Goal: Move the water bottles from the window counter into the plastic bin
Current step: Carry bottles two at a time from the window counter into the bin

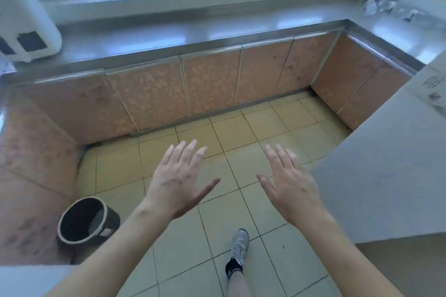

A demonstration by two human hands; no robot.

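My left hand (179, 179) and my right hand (293, 184) are stretched out in front of me, palms down, fingers spread, holding nothing, above the tiled floor. Clear water bottles (386, 7) lie blurred in the far right corner of the grey window counter (193, 31), well beyond both hands. No plastic bin shows clearly in this view.
A large white appliance (26, 24) stands on the counter at the left. A dark round bucket (85, 219) sits on the floor at the lower left. A grey worktop (386, 164) juts in at the right. My foot in a grey shoe (239, 246) is on the tiles.
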